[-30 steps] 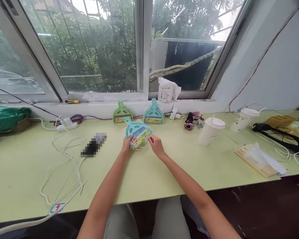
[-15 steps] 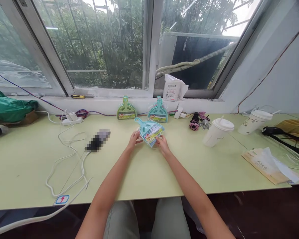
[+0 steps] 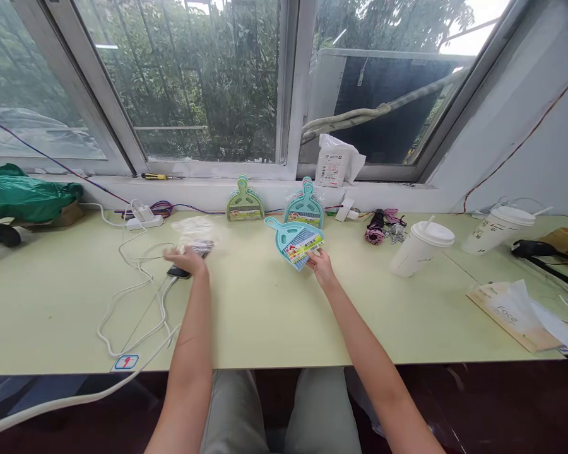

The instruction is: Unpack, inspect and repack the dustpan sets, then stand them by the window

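Head view: your two hands work apart over a pale green table [image 3: 246, 315]. Your right hand [image 3: 322, 270] grasps a blue dustpan [image 3: 280, 238] at its near right side, beside a yellow label [image 3: 305, 250] and a striped brush [image 3: 311, 237]. The dustpan is tilted over the middle of the table, its handle pointing far and left; whether it touches the surface you cannot tell. On its far side a second blue dustpan [image 3: 307, 205] stands upright, with a green dustpan [image 3: 245, 207] to the left of that.

Your left hand [image 3: 188, 258] is blurred, well to the left, over a phone [image 3: 177, 272]. Clear plastic wrap [image 3: 196, 230] shows just beyond it; you cannot tell whether the fingers hold the wrap or are free of it.

Judged from this arrangement, the step in hand is parting the wrap from the dustpan, and it looks nearly complete: the held piece shows no obvious film. The next move would call for a left hand clear of both wrap and phone, and a steady right grip, since the brush may slip from the pan if tilted further.
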`<action>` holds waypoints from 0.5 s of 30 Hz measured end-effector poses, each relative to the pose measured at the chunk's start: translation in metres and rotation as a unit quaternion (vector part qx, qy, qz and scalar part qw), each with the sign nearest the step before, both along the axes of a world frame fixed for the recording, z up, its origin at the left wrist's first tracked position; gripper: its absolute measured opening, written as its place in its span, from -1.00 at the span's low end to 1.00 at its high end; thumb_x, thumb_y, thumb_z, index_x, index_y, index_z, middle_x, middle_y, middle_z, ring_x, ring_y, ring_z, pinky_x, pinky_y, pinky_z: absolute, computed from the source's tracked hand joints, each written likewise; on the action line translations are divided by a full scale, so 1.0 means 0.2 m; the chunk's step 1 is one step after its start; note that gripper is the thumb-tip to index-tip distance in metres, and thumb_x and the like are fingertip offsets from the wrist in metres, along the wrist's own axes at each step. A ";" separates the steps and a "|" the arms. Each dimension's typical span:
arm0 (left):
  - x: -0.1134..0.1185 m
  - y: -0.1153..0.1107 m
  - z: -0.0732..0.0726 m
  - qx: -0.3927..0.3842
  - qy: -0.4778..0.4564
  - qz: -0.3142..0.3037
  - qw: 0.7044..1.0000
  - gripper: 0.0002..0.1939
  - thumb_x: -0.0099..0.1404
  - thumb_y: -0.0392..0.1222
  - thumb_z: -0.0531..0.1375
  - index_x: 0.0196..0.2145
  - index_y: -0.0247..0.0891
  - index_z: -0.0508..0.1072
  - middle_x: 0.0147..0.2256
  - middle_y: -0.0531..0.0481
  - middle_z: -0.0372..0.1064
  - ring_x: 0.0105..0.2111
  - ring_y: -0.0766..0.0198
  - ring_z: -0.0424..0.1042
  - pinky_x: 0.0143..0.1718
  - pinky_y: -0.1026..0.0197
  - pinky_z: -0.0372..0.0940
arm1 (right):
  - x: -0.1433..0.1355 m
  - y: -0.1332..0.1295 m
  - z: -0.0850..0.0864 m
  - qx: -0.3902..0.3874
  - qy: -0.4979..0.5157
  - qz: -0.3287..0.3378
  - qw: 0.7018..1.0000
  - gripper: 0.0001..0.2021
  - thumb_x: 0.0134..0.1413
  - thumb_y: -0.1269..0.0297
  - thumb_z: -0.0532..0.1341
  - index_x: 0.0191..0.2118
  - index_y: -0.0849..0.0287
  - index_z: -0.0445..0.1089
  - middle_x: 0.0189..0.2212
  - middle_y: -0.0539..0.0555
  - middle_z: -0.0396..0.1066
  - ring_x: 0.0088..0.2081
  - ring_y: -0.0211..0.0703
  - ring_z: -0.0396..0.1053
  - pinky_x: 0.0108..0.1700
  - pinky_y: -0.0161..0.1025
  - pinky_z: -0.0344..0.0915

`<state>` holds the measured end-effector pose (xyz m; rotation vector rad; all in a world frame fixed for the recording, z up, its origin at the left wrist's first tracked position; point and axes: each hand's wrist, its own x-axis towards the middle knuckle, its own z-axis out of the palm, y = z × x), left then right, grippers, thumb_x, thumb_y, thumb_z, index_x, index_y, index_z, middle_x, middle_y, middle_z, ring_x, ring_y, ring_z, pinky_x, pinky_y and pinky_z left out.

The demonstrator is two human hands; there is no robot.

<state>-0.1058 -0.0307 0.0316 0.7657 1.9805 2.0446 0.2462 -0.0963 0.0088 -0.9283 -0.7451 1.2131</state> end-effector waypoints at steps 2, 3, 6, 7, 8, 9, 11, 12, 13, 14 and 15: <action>-0.07 -0.07 0.04 -0.031 0.091 0.113 0.989 -0.23 0.26 -0.16 0.12 0.26 -0.40 -0.24 0.31 -0.52 -0.39 0.34 -0.07 -0.36 0.26 -0.26 -0.30 | -0.01 0.00 -0.02 -0.012 0.009 -0.005 1.000 -0.64 -0.17 0.34 0.34 -0.20 0.12 0.26 -0.30 0.03 0.53 -0.30 -0.15 0.52 -0.27 -0.22 0.49; -0.07 -0.10 0.06 -0.034 0.136 0.128 0.982 -0.19 0.24 -0.12 0.14 0.27 -0.39 -0.25 0.32 -0.49 -0.50 0.33 -0.08 -0.50 0.25 -0.29 -0.41 | -0.03 0.00 -0.02 -0.017 0.010 -0.002 1.000 -0.64 -0.18 0.35 0.33 -0.20 0.12 0.26 -0.29 0.03 0.53 -0.30 -0.15 0.52 -0.27 -0.22 0.49; 0.06 -0.13 0.08 0.001 0.226 0.041 0.973 -0.30 0.27 0.01 0.11 0.25 -0.30 -0.05 0.34 -0.34 -0.44 0.33 -0.04 -0.55 0.23 -0.32 -0.51 | -0.08 0.00 -0.05 -0.018 0.007 0.014 1.000 -0.64 -0.18 0.33 0.34 -0.20 0.12 0.25 -0.31 0.03 0.53 -0.32 -0.15 0.53 -0.26 -0.21 0.49; 0.14 -0.13 0.07 0.019 0.232 -0.029 0.972 -0.36 0.29 0.05 0.07 0.22 -0.27 0.03 0.33 -0.30 -0.33 0.34 -0.03 -0.46 0.25 -0.29 -0.44 | -0.10 0.00 -0.06 -0.015 0.005 0.018 1.000 -0.63 -0.18 0.32 0.35 -0.20 0.11 0.24 -0.32 0.02 0.53 -0.33 -0.15 0.53 -0.27 -0.21 0.49; 0.24 -0.11 0.06 0.040 0.221 -0.119 0.967 -0.41 0.30 0.08 0.05 0.19 -0.24 0.11 0.32 -0.27 -0.20 0.34 -0.01 -0.31 0.27 -0.23 -0.32 | -0.12 -0.01 -0.06 -0.012 0.003 0.021 1.000 -0.62 -0.18 0.30 0.35 -0.20 0.11 0.23 -0.33 0.02 0.53 -0.34 -0.15 0.53 -0.27 -0.21 0.49; 0.34 -0.10 0.04 0.048 0.184 -0.236 0.953 -0.43 0.31 0.11 0.03 0.17 -0.22 0.15 0.26 -0.25 -0.02 0.31 0.01 -0.12 0.27 -0.17 -0.16 | -0.14 -0.01 -0.07 -0.009 0.001 0.024 1.000 -0.61 -0.18 0.28 0.35 -0.19 0.11 0.22 -0.34 0.01 0.53 -0.35 -0.15 0.53 -0.28 -0.21 0.49; 0.54 -0.08 -0.03 0.000 0.034 -0.452 0.891 -0.41 0.32 0.19 -0.06 0.16 -0.20 0.18 0.09 -0.23 0.28 0.14 0.02 0.23 0.13 -0.11 0.14 | -0.16 -0.02 -0.07 -0.001 -0.010 0.032 0.999 -0.58 -0.15 0.26 0.35 -0.15 0.10 0.21 -0.34 0.00 0.53 -0.35 -0.15 0.53 -0.28 -0.22 0.49; 0.62 -0.08 -0.07 -0.038 -0.036 -0.539 0.841 -0.37 0.30 0.24 -0.06 0.18 -0.18 0.17 0.04 -0.21 0.34 0.06 0.01 0.32 0.04 -0.08 0.24 | -0.17 -0.02 -0.07 -0.002 -0.022 0.034 0.999 -0.59 -0.13 0.25 0.34 -0.13 0.10 0.22 -0.35 -0.01 0.53 -0.35 -0.16 0.53 -0.29 -0.23 0.48; 0.68 -0.08 -0.11 -0.057 -0.085 -0.572 0.814 -0.35 0.26 0.24 0.03 0.19 -0.15 0.15 0.03 -0.18 0.34 0.01 0.04 0.36 -0.02 -0.04 0.29 | -0.17 -0.02 -0.07 -0.010 -0.041 0.035 0.999 -0.62 -0.10 0.23 0.32 -0.14 0.10 0.23 -0.36 -0.01 0.53 -0.37 -0.16 0.53 -0.32 -0.25 0.48; 0.72 -0.07 -0.15 -0.065 -0.124 -0.577 0.805 -0.33 0.21 0.21 0.13 0.19 -0.12 0.14 0.04 -0.16 0.33 -0.03 0.07 0.38 -0.06 0.02 0.31 | -0.16 -0.01 -0.06 -0.026 -0.066 0.040 0.997 -0.68 -0.06 0.22 0.29 -0.16 0.12 0.26 -0.40 0.00 0.53 -0.40 -0.15 0.53 -0.35 -0.26 0.47; 0.74 -0.07 -0.19 -0.060 -0.150 -0.568 0.807 -0.31 0.16 0.16 0.20 0.18 -0.10 0.15 0.05 -0.14 0.32 -0.05 0.10 0.39 -0.07 0.06 0.31 | -0.14 -0.01 -0.06 -0.049 -0.095 0.043 0.993 -0.76 -0.01 0.21 0.26 -0.20 0.15 0.29 -0.45 0.02 0.52 -0.45 -0.14 0.52 -0.41 -0.27 0.46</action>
